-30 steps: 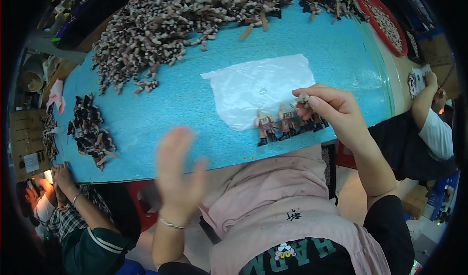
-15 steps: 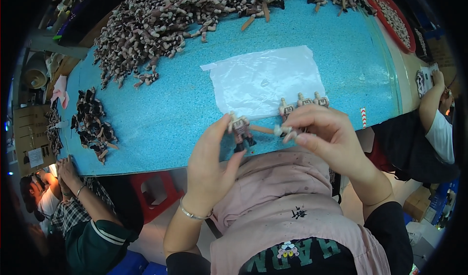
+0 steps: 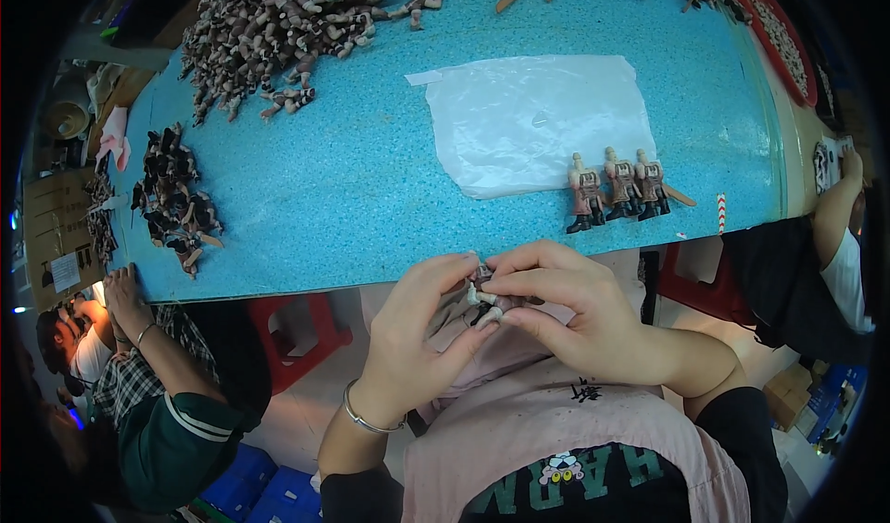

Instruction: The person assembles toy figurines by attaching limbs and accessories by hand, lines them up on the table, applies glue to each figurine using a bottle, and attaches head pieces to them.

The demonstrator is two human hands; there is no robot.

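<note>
Just off the table's near edge, both my hands hold a small toy figurine [image 3: 486, 298] with pale and dark parts. My left hand [image 3: 408, 324] closes on its left side with thumb and fingers. Pinching the right side is my right hand [image 3: 593, 324], its fingertips touching the same piece. Much of the figurine is covered by the fingers, so I cannot tell how its parts sit together. Three similar toy figures [image 3: 623, 184] with dark boots lie in a row on the blue table [image 3: 352, 180], overlapping a translucent plastic sheet [image 3: 528, 115].
A big heap of figure parts [image 3: 278, 36] covers the table's far left. A smaller pile of dark pieces [image 3: 174, 198] lies at left. A red basin [image 3: 783, 41] of small pale parts stands far right. A co-worker's hand [image 3: 125, 300] rests at the left edge; red stools [image 3: 292, 342] stand below.
Both hands have drawn together and back toward me, the right one leaving the row of figures. The separate pieces in each hand are now held together. The view has shifted somewhat.
</note>
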